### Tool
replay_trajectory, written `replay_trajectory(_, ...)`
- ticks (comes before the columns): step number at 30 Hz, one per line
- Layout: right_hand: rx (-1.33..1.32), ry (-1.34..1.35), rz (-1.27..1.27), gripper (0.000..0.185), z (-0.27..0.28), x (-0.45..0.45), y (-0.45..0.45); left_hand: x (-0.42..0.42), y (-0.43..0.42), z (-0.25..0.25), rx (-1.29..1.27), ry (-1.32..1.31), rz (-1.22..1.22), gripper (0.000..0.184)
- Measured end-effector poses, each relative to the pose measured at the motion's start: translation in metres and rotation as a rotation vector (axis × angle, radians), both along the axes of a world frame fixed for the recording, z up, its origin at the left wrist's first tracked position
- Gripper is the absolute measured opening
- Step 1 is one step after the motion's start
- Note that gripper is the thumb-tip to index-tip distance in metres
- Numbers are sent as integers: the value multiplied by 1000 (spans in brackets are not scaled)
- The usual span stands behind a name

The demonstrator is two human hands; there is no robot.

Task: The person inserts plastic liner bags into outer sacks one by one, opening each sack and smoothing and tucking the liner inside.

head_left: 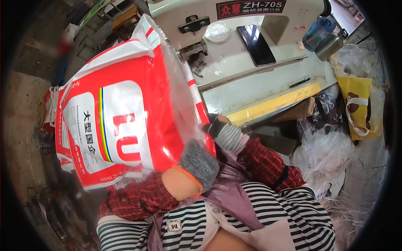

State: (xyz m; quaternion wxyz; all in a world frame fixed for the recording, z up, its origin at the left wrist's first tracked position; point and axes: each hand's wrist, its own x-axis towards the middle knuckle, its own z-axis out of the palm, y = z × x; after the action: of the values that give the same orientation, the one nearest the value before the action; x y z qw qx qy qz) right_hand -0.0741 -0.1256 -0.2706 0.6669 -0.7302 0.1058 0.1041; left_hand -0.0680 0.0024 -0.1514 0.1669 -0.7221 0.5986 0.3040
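A large red-and-white woven bag (161, 113) stands on the left, its printed face towards me and its right edge by the sewing machine (289, 33). My left hand (199, 163), in a grey glove with an orange cuff, is closed on the bag's lower right edge; its fingertips are mostly hidden. Just to the right, my right hand (224, 131), in a striped glove with dark fingers, is curled against the same edge, below the machine bed. The bag's upper edge runs close to the machine's needle and foot parts (194, 52).
On the machine bed lie a black phone (256, 45) and a pen (299, 82), with a yellow strip (272, 104) along its front. A blue bottle (319, 33) and a metal flask (332, 45) stand at the right. Clear plastic (324, 154) and a yellow bag (360, 106) are beyond my right arm.
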Motion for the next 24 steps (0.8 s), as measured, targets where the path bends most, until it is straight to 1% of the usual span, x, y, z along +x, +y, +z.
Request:
replay_trajectory(1, -265, -159, -77, 20, -8, 2, 6, 1, 0, -7, 28, -42, -79, 34)
replay_trajectory(2, -355, -223, -47, 23, -14, 5, 5, 4, -1, -13, 26, -45, -81, 34)
replay_trajectory(3, -445, -289, -15, 26, -19, 9, 3, 8, -2, -18, -18, -87, -67, 25)
replay_trajectory(4, -444, -183, -12, 29, -19, 21, 2, 14, -6, -19, -63, -129, -52, 18)
replay_trajectory(5, -442, -80, -9, 32, -19, 37, -1, 25, -14, -15, -66, -137, -51, 18)
replay_trajectory(6, -436, -148, 8, 35, -17, 50, -7, 41, -26, -10, 53, -163, -77, 17)
replay_trajectory(7, -442, -158, 8, 35, -5, 55, -11, 57, -41, -1, 171, -190, -100, 17)
replay_trajectory(8, -229, 88, 6, 34, 17, 58, -16, 73, -60, 16, 258, -90, -109, 21)
replay_trajectory(9, -14, 331, 6, 34, 30, 64, -21, 80, -61, 15, 252, -103, -104, 21)
replay_trajectory(10, -22, 317, 9, 34, 18, 71, -24, 89, -60, 8, 192, -126, -33, 18)
replay_trajectory(11, -337, -46, 96, 33, -7, 78, -25, 97, -60, -1, 133, -147, 37, 15)
replay_trajectory(12, -646, -414, 180, 33, -20, 82, -26, 110, -52, -18, 62, -218, 72, 16)
replay_trajectory(13, -821, -312, 296, 27, 34, 73, -27, 122, -46, -17, 54, -225, 82, 16)
replay_trajectory(15, -491, -263, 293, 29, -33, 86, -31, 149, -37, -11, -72, -296, 254, 21)
replay_trajectory(16, 44, -15, 79, 26, -14, 83, -25, 166, -33, -11, -80, -313, 275, 21)
replay_trajectory(17, 407, 149, -171, 21, 0, 77, -13, 184, -28, -12, -167, -319, 402, 23)
replay_trajectory(18, 373, 134, -136, 17, 13, 77, -8, 199, -21, -14, -258, -329, 529, 25)
replay_trajectory(19, 338, 116, -103, 16, 20, 80, -6, 208, -17, -17, -270, -357, 553, 25)
replay_trajectory(20, 345, 75, -55, 17, 22, 93, -4, 214, -20, -21, -189, -401, 592, 29)
replay_trajectory(21, 172, 43, -27, 18, 28, 94, -9, 218, -26, -30, -107, -433, 628, 37)
replay_trajectory(22, 48, -164, -77, 19, 36, 101, -10, 218, -30, -45, -66, -388, 687, 32)
replay_trajectory(23, -69, -365, -128, 19, 42, 108, -9, 210, -26, -52, -154, -370, 698, 29)
replay_trajectory(24, -13, -582, -181, 14, 52, 118, -5, 194, -20, -60, -259, -378, 697, 30)
